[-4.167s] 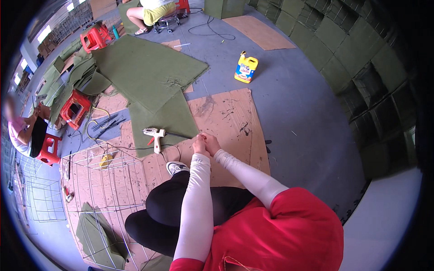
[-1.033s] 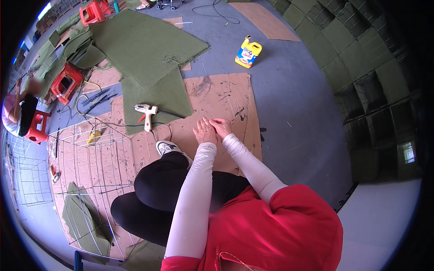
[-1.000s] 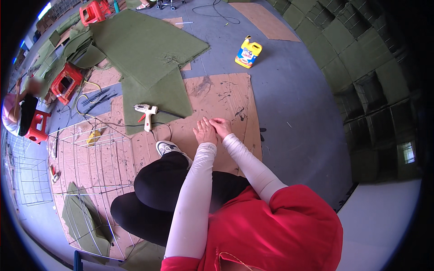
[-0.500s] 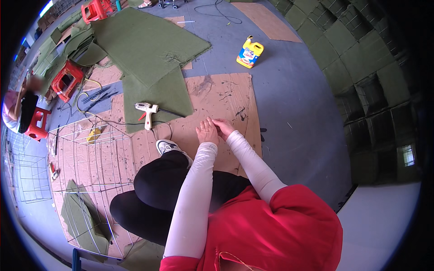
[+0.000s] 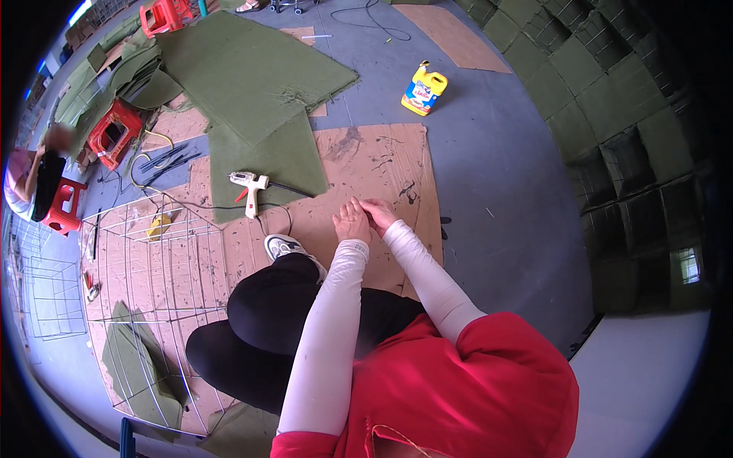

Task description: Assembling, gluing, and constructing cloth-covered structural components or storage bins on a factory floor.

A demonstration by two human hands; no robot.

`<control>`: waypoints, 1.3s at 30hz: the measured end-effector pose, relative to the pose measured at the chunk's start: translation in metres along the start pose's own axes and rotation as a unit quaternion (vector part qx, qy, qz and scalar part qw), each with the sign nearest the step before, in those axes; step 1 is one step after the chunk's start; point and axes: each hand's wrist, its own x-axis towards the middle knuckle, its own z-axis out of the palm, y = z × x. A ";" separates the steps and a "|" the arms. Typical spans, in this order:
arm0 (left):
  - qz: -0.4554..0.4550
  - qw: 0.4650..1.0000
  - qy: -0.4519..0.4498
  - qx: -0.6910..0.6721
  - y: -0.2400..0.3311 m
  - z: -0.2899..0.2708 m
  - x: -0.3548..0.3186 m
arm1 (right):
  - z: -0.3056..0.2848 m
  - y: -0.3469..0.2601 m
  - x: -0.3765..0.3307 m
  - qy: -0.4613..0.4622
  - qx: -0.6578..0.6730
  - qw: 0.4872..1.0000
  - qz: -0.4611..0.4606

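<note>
In front of my knees, my left hand [image 5: 352,222] and my right hand [image 5: 379,214] touch each other at the fingers. The left hand's fingers are stretched out, and its back shows. The right hand's fingers reach over against the left fingertips; its palm is turned away, partly hidden. I make out nothing held in either. Nearest to them, a white hot glue gun [image 5: 253,191] with a red trigger lies on a green mat sheet [image 5: 267,160]. Beneath my hands is brown cardboard [image 5: 382,164] with dark glue marks. A wire frame cage [image 5: 183,305] stands left of my legs.
A yellow jug [image 5: 422,91] stands on the grey floor beyond the cardboard. Green-covered boxes [image 5: 611,114] are stacked along the right. Red stools [image 5: 114,133] and a seated person [image 5: 34,179] are at the left. A cable runs from the glue gun. Red-handled pliers [image 5: 91,288] lie beside the cage.
</note>
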 end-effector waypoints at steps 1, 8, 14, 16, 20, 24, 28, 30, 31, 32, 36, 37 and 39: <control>0.001 1.000 -0.005 -0.001 0.000 0.000 0.000 | 0.000 0.000 0.000 0.013 0.003 1.000 0.008; -0.016 1.000 -0.018 -0.006 0.000 0.002 0.002 | 0.003 0.003 0.000 0.018 0.003 1.000 -0.007; -0.020 1.000 -0.001 -0.014 0.001 0.002 0.001 | 0.003 0.007 0.004 0.015 0.002 1.000 -0.021; -0.024 1.000 -0.009 -0.013 0.000 0.002 0.001 | 0.003 0.008 0.006 0.023 0.007 1.000 -0.017; -0.018 1.000 -0.015 -0.015 0.000 0.002 0.003 | 0.004 0.011 0.007 0.034 -0.016 0.998 -0.054; -0.023 0.999 -0.014 -0.017 0.001 0.004 0.002 | 0.004 0.012 0.007 0.039 -0.003 0.997 -0.066; -0.029 0.999 -0.005 -0.019 0.000 0.006 0.003 | 0.003 0.015 0.010 0.030 0.023 0.998 -0.044; -0.032 0.999 -0.004 -0.020 -0.001 0.008 0.004 | 0.003 0.018 0.013 0.024 0.009 0.998 -0.058; -0.035 0.999 -0.003 -0.021 -0.001 0.008 0.004 | 0.003 0.019 0.014 0.045 0.011 0.998 -0.046; -0.035 0.999 -0.003 -0.022 -0.001 0.009 0.005 | 0.004 0.020 0.015 0.030 0.004 0.998 -0.059; -0.036 0.999 0.003 -0.017 0.000 0.008 0.004 | 0.005 0.020 0.014 0.037 0.016 0.996 -0.079; -0.035 0.999 -0.009 -0.021 0.000 0.008 0.004 | 0.005 0.020 0.013 0.041 0.033 0.997 -0.050; -0.037 0.999 -0.014 -0.015 0.000 0.007 0.004 | 0.005 0.018 0.011 0.030 0.015 0.997 -0.069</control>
